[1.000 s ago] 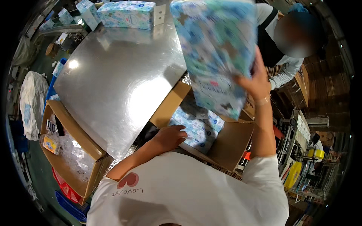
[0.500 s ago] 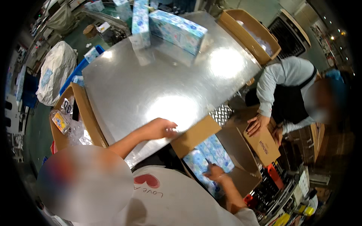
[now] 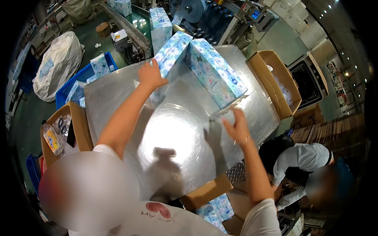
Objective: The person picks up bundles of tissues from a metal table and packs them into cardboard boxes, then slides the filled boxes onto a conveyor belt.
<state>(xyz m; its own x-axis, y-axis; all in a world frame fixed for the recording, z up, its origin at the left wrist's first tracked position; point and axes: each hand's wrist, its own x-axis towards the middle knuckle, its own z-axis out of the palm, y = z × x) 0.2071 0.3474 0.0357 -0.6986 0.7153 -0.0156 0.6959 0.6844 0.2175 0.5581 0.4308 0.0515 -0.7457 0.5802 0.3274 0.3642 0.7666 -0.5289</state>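
Left hand [image 3: 151,74] flat on the near-end face of one blue floral tissue pack [image 3: 170,57], fingers spread, not clamped. Right hand [image 3: 236,128] open, just below 2nd pack [image 3: 214,72] on steel table [image 3: 173,133]. Looks light, soft, film slippery; best gripped at the ends.

Lower left view is covered by a blurred oval patch [image 3: 88,190]. Co-worker's head [image 3: 328,187] is blurred too. The carton [image 3: 220,208] w/ blue packs is cut off at bottom edge.

Two tissue packs [image 3: 171,59] [image 3: 215,72] lie side by side on the metal table [image 3: 173,133] at upper centre. Open cartons stand at its right [image 3: 275,82] and left [image 3: 63,133]; a bin [image 3: 84,84] sits upper left.
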